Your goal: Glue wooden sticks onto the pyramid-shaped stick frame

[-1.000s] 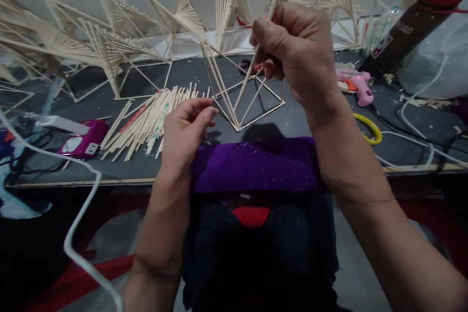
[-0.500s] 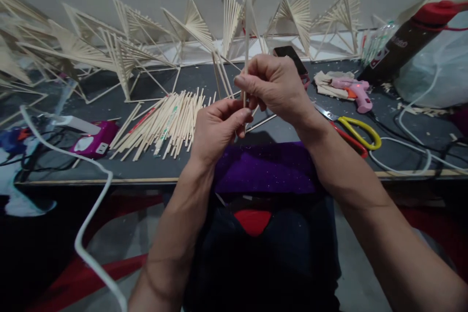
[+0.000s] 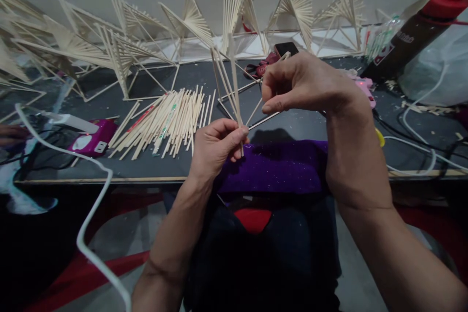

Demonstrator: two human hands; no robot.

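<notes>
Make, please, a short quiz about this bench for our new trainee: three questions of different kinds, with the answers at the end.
1. True or false: the left hand holds a stick.
2. What lies just to the left of the left hand?
A) the phone
B) the loose sticks
C) the glue gun
3. Fill the gap: the bottle has a ____ cap.

Key: 1. True. 2. B. 3. Red.
</notes>
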